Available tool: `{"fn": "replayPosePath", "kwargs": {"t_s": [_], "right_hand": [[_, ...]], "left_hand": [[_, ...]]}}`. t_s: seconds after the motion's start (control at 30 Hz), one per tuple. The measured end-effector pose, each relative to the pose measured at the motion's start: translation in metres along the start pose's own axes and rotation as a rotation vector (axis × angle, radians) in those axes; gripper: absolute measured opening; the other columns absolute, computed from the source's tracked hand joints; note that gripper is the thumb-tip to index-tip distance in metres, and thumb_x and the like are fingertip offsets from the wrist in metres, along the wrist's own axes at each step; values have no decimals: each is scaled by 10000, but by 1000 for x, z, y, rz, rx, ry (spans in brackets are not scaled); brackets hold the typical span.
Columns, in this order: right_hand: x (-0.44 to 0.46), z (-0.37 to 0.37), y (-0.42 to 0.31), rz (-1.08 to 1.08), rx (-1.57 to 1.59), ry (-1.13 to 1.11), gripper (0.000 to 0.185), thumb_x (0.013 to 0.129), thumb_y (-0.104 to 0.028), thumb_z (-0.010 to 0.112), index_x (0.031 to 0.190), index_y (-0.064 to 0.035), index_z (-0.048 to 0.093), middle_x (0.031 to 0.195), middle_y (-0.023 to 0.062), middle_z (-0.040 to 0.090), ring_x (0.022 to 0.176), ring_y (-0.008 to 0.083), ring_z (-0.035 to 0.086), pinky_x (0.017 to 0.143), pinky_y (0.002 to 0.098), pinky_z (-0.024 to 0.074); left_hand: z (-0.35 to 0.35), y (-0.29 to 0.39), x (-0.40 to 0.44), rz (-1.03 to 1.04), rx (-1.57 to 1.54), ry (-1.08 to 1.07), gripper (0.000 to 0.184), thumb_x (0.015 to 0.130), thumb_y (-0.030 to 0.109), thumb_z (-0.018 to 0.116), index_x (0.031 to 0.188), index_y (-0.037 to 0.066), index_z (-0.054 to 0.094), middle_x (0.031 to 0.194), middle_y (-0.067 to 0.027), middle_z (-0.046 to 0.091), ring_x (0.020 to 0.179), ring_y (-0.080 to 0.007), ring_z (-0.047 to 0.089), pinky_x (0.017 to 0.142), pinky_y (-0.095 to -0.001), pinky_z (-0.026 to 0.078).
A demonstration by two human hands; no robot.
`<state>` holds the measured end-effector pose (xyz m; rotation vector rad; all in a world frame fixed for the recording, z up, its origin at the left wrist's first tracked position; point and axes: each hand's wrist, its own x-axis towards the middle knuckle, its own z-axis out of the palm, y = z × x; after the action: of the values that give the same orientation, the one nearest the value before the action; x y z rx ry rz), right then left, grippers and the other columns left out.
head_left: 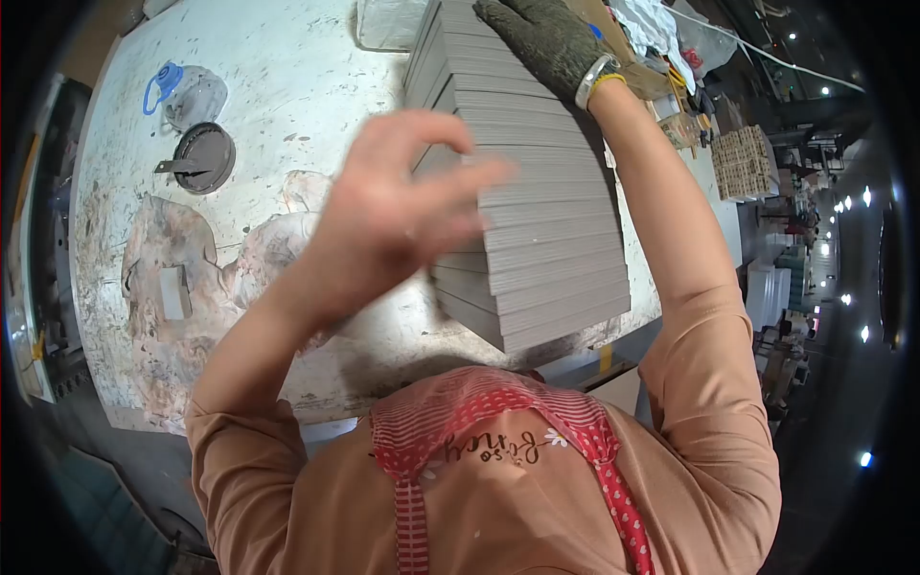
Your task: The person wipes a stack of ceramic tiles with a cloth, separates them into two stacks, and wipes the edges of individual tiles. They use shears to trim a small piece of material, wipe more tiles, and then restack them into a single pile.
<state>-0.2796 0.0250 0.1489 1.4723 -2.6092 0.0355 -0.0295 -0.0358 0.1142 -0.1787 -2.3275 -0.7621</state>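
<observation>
At right on table [278,57], we're resting gloved right hand [551,43], grip unclear, on far end of likely heavy, stiff panel stack [551,206], best gripped by edges, left hand [388,196] hovering half-open, apparently empty.

Looks like a workshop or factory floor. Stained table [273,91], open tin [218,142] with a flat tool [178,167] across it, smeared rags [153,240] at left, big stack [551,206] of grey boards, dirty work glove [551,48], apron [412,517]. Right side shows a dark hall with many lights [845,299].
</observation>
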Motion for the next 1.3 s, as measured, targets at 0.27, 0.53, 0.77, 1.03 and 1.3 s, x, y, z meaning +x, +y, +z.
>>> {"fn": "replayPosePath", "kwargs": {"t_s": [0.27,0.53,0.77,1.03,1.3], "right_hand": [[11,17,16,-253,140,163,394,965,-332,456,1280,-105,525,1306,191,529,1214,372,474,1019,415,387],[5,8,37,-331,-177,515,409,918,-284,564,1238,-30,533,1330,194,509,1208,375,492,1023,419,399],[15,98,119,-36,836,187,545,997,-178,370,1475,18,198,1448,153,360,1351,263,337,1145,342,216],[12,63,54,305,1672,204,455,968,-200,476,1364,23,448,1410,147,442,1272,251,453,1063,339,352],[71,98,91,406,1091,196,826,799,-569,604,1349,26,441,1283,279,532,1192,355,531,985,368,409]], "left_hand": [[-10,-5,-21,-369,-344,338,184,910,58,458,894,18,637,1097,-119,633,1012,-202,592,890,-335,443],[56,-98,9,-790,-776,525,660,986,526,319,1442,50,323,1467,-106,367,1339,-251,341,1082,-404,296],[104,-125,58,-786,-828,354,784,980,593,243,1471,-19,235,1533,-181,242,1436,-268,177,1167,-327,113],[110,-136,79,-1087,-1254,396,746,964,620,296,1376,9,413,1258,-156,546,1093,-239,581,895,-335,509],[110,-143,92,-1244,-1292,402,641,994,492,323,1367,-23,402,1304,-177,509,1155,-278,545,930,-380,487]]}}
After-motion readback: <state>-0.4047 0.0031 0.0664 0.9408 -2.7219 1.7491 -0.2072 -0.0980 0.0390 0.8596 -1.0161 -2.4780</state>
